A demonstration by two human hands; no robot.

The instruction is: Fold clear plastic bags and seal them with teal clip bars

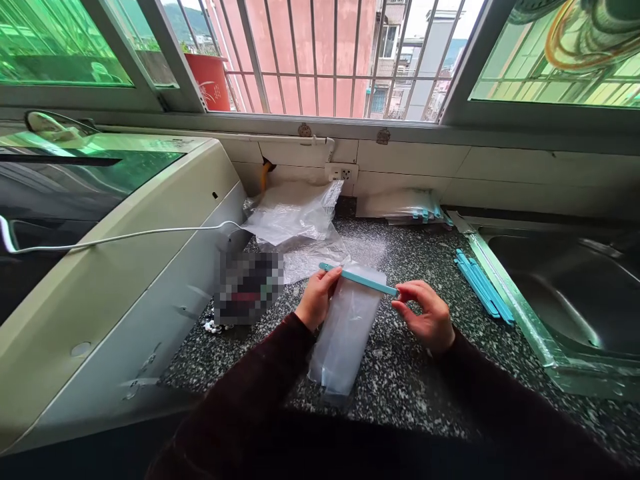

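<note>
A clear plastic bag (345, 333) lies on the speckled granite counter (415, 380), its top edge carrying a light blue sealing strip (360, 279). My left hand (316, 297) pinches the left end of that strip, fingers closed on it. My right hand (426, 315) pinches the strip's right end between thumb and fingertips. Both sleeves are dark red.
Several loose blue strips (481, 285) lie right of the hands, beside a steel sink (570, 293). Crumpled clear plastic (295, 223) and a stack of bags (400, 207) sit at the back wall. A white appliance (115, 267) with a cable stands left; a blurred object (249, 288) lies beside it.
</note>
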